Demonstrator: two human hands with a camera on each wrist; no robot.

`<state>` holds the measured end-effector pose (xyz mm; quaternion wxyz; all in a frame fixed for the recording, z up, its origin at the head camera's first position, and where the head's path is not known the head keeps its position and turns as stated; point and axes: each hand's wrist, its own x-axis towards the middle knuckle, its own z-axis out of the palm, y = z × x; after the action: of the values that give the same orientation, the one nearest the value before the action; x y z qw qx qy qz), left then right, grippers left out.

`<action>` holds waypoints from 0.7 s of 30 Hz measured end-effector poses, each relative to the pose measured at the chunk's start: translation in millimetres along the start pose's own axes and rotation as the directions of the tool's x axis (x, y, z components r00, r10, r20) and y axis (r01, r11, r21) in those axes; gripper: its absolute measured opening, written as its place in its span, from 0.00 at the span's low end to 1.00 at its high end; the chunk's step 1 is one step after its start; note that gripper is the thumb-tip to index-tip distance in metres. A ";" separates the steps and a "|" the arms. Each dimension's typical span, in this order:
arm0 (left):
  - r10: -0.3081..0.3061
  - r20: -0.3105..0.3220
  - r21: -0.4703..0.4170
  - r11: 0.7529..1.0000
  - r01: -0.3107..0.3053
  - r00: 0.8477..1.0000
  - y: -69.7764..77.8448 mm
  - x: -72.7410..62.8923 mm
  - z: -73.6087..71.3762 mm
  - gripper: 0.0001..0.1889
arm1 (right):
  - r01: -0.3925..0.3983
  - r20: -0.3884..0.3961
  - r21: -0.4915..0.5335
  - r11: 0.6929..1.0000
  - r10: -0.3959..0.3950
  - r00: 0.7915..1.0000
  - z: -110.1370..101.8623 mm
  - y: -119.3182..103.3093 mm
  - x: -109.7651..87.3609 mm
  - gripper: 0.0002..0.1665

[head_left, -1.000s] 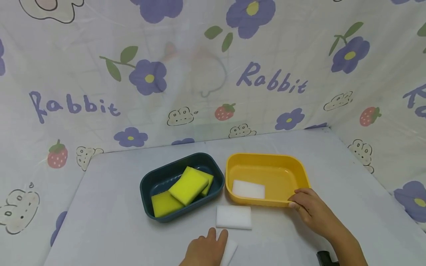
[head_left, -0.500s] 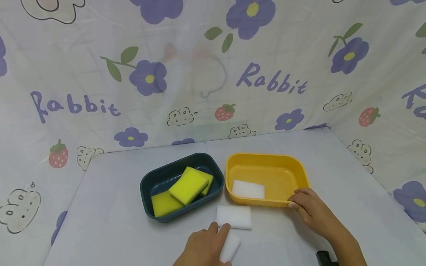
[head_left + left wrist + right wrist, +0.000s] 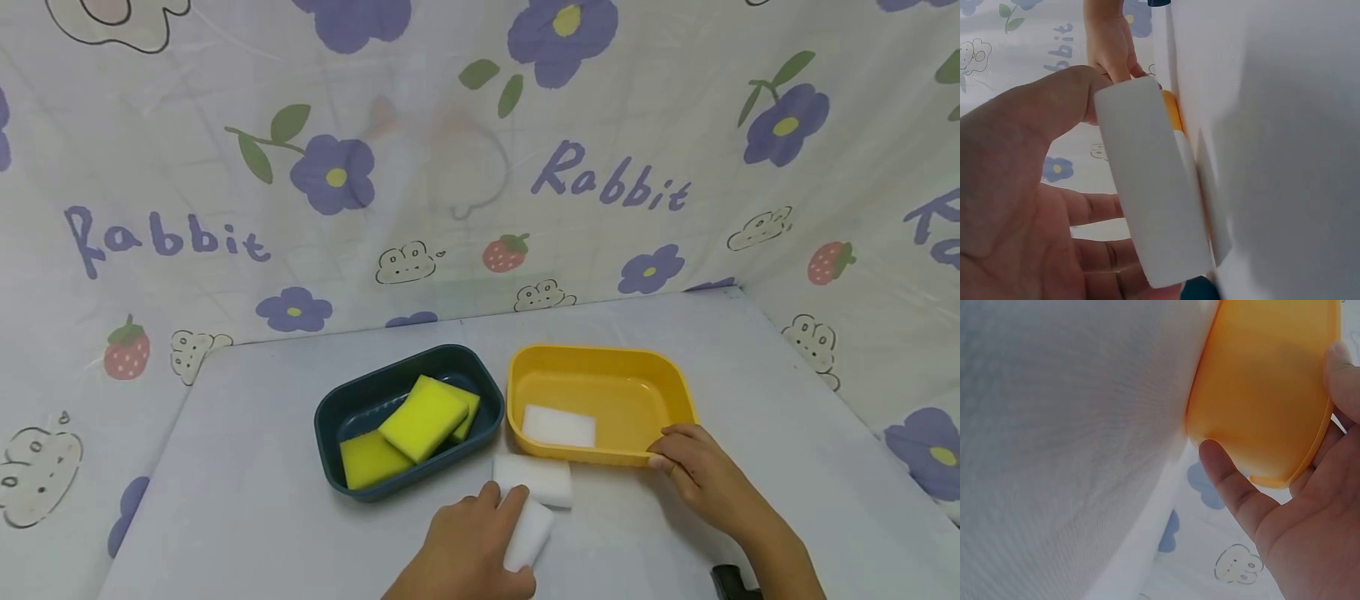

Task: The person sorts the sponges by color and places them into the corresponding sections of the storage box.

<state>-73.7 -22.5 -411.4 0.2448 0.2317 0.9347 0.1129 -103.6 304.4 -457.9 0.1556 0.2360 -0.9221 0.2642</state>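
My left hand pinches a white sponge block between thumb and fingers at the table's near side. In the left wrist view this white sponge appears tilted, with the thumb at its upper end. Just beyond it, a second white sponge lies against the near side of the yellow tub. Inside that tub rests another white sponge. My right hand grips the tub's near right corner. From the right wrist, the thumb lies over the rim of the yellow tub, other fingers along its outside.
Left of the yellow tub, nearly touching it, stands a dark green tub with several yellow sponges. A black object shows by the right forearm. A printed curtain hangs behind the white table.
My left hand has moved forward and slightly right with the white sponge, lifting it into fuller view. The second sponge has shifted a little toward the yellow tub. My right hand stays put.
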 end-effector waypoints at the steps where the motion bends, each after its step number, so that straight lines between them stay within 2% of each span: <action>1: -0.002 0.006 0.002 1.000 0.002 1.000 0.4 -0.1 -1.0 0.39 | 0.001 -0.001 0.002 1.000 -0.001 1.000 0.2 0.1 0.0 0.03; 10: 0.027 0.076 -0.003 1.000 -0.027 0.997 0.3 -5.3 -5.3 0.36 | 0.002 -0.005 0.005 1.000 -0.002 1.000 -0.7 -1.4 0.6 0.02; 17: 0.086 0.028 -0.025 0.996 -0.085 0.996 2.6 -10.5 -15.3 0.34 | -0.015 0.000 -0.007 1.000 0.015 1.000 -0.8 -2.4 0.6 0.02; 21: 0.098 0.035 -0.025 0.995 -0.098 0.995 2.7 -13.5 -19.4 0.30 | -0.019 0.007 -0.010 1.000 0.019 1.000 -0.3 -2.2 0.8 0.02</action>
<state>-72.1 -28.6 -388.5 0.2587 0.2764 0.9162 0.1314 -103.2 302.6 -456.4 0.1510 0.2276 -0.9261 0.2602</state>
